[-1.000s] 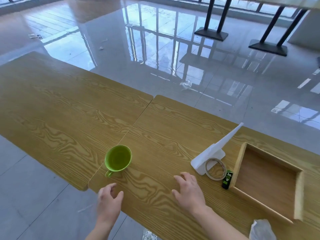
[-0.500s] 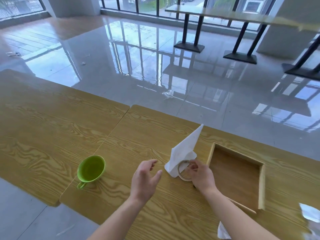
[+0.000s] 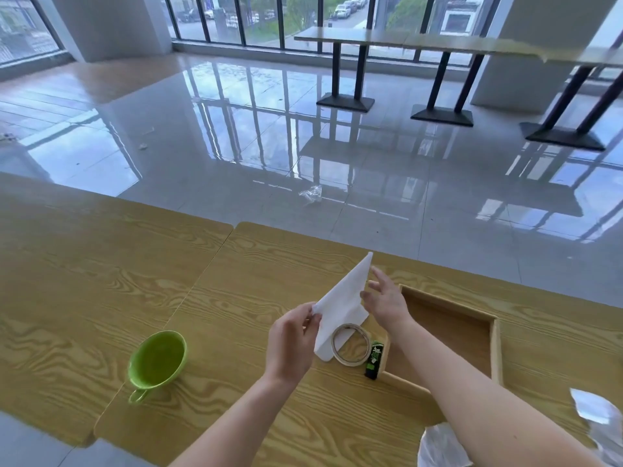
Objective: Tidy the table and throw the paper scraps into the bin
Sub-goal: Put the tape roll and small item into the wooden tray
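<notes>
At right edge, cropped scraps (image 3: 595, 407), perhaps.

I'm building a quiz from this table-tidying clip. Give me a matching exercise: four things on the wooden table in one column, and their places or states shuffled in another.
1. green ceramic cup
2. white folded paper sheet
3. beige tape ring
4. small dark green tube

A. beside the shallow wooden tray's corner
B. pinched by the left hand
C. lying flat between paper and tube
D. standing alone, farthest left

Pairs: 1-D, 2-B, 3-C, 4-A.
</notes>
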{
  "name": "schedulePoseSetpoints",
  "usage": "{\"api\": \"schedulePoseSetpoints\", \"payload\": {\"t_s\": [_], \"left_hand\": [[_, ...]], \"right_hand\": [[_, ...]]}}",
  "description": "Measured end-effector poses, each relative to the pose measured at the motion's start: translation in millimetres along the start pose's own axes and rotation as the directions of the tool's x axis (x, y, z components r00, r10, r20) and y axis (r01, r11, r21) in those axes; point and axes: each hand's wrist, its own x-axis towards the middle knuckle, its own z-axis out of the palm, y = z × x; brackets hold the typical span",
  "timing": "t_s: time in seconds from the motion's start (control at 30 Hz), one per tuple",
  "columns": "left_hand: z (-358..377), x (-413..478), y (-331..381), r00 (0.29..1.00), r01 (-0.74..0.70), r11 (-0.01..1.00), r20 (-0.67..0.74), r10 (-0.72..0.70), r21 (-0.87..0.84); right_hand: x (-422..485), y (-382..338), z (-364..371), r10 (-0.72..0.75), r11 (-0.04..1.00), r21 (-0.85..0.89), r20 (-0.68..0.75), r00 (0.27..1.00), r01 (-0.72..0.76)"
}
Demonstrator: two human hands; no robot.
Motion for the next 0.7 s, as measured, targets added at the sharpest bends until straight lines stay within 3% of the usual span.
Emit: {"api": "schedulePoseSetpoints", "payload": {"t_s": [0.23, 0.5, 0.53, 0.6, 0.67, 0.7], "left_hand": [[-5.0, 3.7, -13.6, 0.996, -0.085, 0.996, 0.04, 0.085, 0.0], [-13.9, 1.9, -20.7, 0.998, -0.04, 0.996, 0.047, 0.044, -0.082], [-14.7, 2.9, -21.8, 0.998, -0.041, 0.997, 0.045, 0.044, -0.071], [-15.9, 4.4, -22.6, 0.997, -0.057, 0.997, 0.047, 0.059, -0.053], [-16.1, 5.7, -22.4, 0.996, -0.073, 0.996, 0.056, 0.076, -0.053], [-16.0, 6.0, -22.2, 0.995, -0.075, 0.996, 0.057, 0.078, -0.057]], "right_hand": [[3.8, -9.2, 11.1, 0.04, 0.985, 0.172, -0.076, 0.996, -0.027], [4.3, -15.8, 22.4, 0.024, 0.978, 0.208, 0.022, 0.999, -0.028], [3.0, -13.5, 20.7, 0.008, 0.99, 0.138, 0.018, 1.0, -0.01], [-3.3, 1.5, 10.7, -0.042, 0.979, -0.201, -0.064, 0.997, 0.028], [-14.1, 29.1, -4.7, -0.087, 0.863, -0.505, -0.196, 0.977, -0.025], [-20.0, 45.5, -12.6, -0.066, 0.823, -0.562, -0.241, 0.968, -0.084]]}}
